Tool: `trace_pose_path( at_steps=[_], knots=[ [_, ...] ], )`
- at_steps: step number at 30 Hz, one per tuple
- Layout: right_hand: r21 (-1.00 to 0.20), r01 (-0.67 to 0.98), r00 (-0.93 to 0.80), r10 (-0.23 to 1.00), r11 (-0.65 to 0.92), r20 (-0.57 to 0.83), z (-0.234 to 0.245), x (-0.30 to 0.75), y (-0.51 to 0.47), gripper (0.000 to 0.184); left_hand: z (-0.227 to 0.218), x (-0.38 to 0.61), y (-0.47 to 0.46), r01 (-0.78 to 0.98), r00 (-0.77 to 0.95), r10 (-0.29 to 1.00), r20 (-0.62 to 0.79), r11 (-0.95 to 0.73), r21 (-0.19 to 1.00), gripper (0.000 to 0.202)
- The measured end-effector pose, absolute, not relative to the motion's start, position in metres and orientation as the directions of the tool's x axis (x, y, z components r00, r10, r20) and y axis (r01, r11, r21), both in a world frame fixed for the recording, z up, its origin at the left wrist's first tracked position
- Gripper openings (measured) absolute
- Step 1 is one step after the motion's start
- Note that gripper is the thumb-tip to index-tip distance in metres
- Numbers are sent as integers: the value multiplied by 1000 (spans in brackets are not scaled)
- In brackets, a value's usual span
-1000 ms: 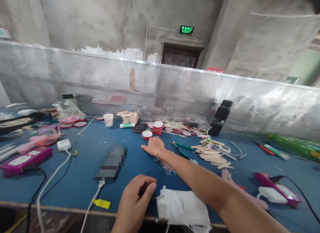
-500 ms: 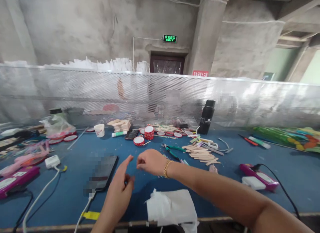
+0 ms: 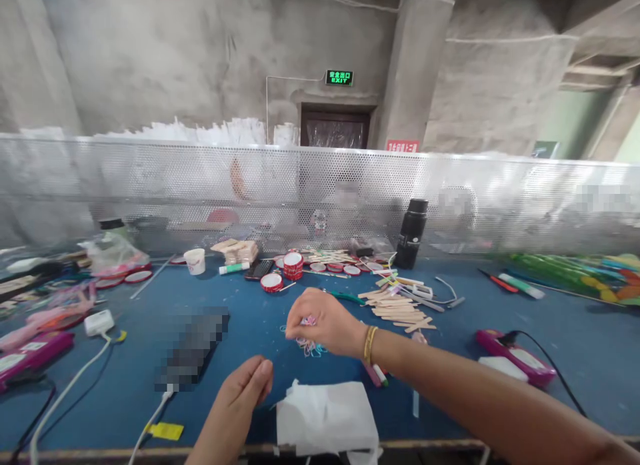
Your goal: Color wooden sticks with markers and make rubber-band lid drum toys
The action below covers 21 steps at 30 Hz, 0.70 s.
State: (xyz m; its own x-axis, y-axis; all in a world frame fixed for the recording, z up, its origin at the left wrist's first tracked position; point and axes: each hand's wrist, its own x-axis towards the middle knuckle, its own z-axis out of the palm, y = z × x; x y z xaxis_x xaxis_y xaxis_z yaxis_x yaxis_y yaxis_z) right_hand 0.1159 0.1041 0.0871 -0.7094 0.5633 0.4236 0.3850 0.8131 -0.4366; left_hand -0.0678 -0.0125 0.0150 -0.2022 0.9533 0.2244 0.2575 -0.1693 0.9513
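My right hand [image 3: 327,324] hangs over a small heap of coloured bands [image 3: 311,348], thin loops in pink, blue and white. Its fingers curl down to the thumb, and bits of the heap show through the gap; whatever it pinches is too small to make out. Lower and to the left, my left hand [image 3: 245,388] is closed, thumb pressed against the bent fingers, with any held thing hidden. White tissues [image 3: 327,418] lie at the table's front edge, just right of it. Teal-handled pliers [image 3: 350,297] are partly covered behind my right hand.
Wooden sticks [image 3: 400,308] lie to the right, near a black bottle [image 3: 411,235]. Small red-rimmed drums [image 3: 293,265] and a paper cup [image 3: 195,260] stand farther back. A phone on a cable [image 3: 197,348] lies left; a purple power strip [image 3: 520,358] is at right.
My left hand has gone from spread fingers to a closed grip and moved lower. My right hand has shifted right, bringing the heap of bands into sight.
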Motion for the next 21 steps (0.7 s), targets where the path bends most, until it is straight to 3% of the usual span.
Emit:
trace_pose_path(
  at_steps=[3, 8, 12, 21],
  knots=[
    [-466, 543, -629, 706, 698, 325, 86, 124, 151, 18, 12, -78, -19, 445, -84, 961, 262, -200, 873, 62],
    [-415, 751, -445, 858, 513, 255, 79, 123, 237, 31, -2, -82, -22, 513, -106, 937, 332, -234, 826, 49],
    [-383, 806, -377, 890, 452, 257, 71, 112, 274, 37, -18, -86, -18, 497, -158, 920, 359, -240, 834, 49],
    [-329, 848, -286, 882, 415, 374, 63, 86, 298, 38, -21, -96, -16, 553, 17, 927, 374, -320, 769, 46]
  ],
)
